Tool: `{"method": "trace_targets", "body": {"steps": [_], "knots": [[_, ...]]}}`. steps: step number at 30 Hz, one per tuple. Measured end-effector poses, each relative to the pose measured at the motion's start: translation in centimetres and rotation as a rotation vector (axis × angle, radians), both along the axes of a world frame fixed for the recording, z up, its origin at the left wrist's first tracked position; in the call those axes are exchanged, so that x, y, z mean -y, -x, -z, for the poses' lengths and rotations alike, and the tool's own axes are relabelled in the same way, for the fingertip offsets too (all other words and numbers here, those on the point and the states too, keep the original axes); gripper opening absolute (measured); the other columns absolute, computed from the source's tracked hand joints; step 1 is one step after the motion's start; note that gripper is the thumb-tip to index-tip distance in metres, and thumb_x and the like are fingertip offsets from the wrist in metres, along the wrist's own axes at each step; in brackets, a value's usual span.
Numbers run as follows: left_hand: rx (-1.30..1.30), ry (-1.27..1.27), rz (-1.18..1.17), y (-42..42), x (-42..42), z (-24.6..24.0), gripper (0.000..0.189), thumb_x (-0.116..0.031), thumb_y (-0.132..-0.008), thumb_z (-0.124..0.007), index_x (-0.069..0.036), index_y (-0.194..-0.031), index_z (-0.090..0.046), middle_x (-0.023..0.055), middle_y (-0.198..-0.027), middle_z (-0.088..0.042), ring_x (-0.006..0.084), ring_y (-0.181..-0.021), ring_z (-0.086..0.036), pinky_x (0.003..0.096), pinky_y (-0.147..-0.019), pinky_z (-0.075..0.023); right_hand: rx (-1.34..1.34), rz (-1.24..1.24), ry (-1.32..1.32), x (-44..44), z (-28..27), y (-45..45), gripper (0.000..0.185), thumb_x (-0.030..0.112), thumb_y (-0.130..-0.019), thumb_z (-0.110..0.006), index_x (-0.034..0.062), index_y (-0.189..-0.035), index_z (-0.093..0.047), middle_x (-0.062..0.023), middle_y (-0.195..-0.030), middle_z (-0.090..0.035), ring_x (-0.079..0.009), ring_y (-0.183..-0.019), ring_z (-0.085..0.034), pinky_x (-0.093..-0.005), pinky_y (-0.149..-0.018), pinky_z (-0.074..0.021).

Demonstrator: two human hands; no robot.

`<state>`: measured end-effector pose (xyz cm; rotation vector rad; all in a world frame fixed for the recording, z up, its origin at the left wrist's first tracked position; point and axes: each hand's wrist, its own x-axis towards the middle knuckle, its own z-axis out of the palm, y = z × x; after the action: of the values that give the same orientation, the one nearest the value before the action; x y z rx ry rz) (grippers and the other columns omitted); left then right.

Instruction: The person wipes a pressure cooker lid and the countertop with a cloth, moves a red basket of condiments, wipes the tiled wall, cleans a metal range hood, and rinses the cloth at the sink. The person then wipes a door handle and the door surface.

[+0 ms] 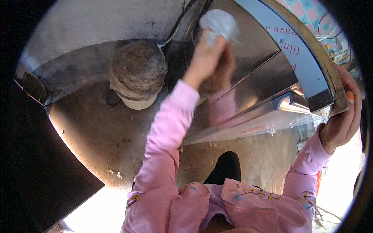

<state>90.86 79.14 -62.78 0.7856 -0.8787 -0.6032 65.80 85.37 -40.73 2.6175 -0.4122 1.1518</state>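
A pale, bunched cloth (220,24) is in my left hand (205,55), somewhat blurred. That hand is up against a shiny metal panel (253,70), which mirrors the hand and its pink sleeve; whether the cloth touches the metal is hard to tell. Along the panel's top runs a pale strip of film (306,58) with red lettering, bordered by a brown counter edge (319,38). At the near corner of that edge, the fingers of my right hand (345,122) are curled around it.
A round container (140,103) with a stained brown cover (138,68) stands on the concrete floor (96,139) by the wall. Dark cables (179,21) hang behind it. A clear sheet (239,125) slants below the metal panel. A dark panel (43,163) is at left.
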Motion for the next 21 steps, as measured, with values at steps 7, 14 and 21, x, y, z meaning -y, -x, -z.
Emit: {"method": "trace_targets", "body": {"steps": [7, 14, 21], "knots": [[0.72, 0.456, -0.268, 4.4, -9.3, -1.5, 0.038, -0.02, -0.084, -0.061, 0.001, -0.116, -0.057, 0.0281, -0.143, -0.033, 0.0454, -0.134, -0.029, 0.046, -0.111, -0.0255, 0.087, 0.019, 0.026, -1.8, 0.2, -2.0, 0.037, 0.016, -0.094, -0.035, -0.0079, -0.11, -0.058, -0.0202, -0.114, -0.061, -0.028, -0.111, -0.055, -0.0375, -0.102, -0.0352], [0.215, 0.178, -0.106, 2.4, -3.0, -7.0, 0.033, -0.016, -0.088, -0.055, 0.006, -0.114, -0.056, 0.031, -0.136, -0.039, 0.0442, -0.13, -0.035, 0.0438, -0.109, -0.0278, -0.026, 0.116, -0.027, -1.5, -1.3, -2.0, 0.049, 0.036, -0.093, -0.041, -0.0036, -0.12, -0.053, -0.023, -0.134, -0.047, -0.034, -0.128, -0.042, -0.0417, -0.108, -0.0279], [0.463, 0.222, -0.171, 6.3, -13.1, -8.7, 0.034, 0.0, -0.077, -0.059, 0.002, -0.111, -0.062, 0.0242, -0.134, -0.046, 0.044, -0.13, -0.036, 0.0478, -0.107, -0.0262, -0.17, 0.052, -0.277, -2.5, -3.5, -2.2, 0.069, 0.001, -0.069, -0.044, -0.0088, -0.136, -0.035, -0.0316, -0.144, -0.029, -0.0437, -0.137, -0.026, -0.0505, -0.112, -0.019]]}}
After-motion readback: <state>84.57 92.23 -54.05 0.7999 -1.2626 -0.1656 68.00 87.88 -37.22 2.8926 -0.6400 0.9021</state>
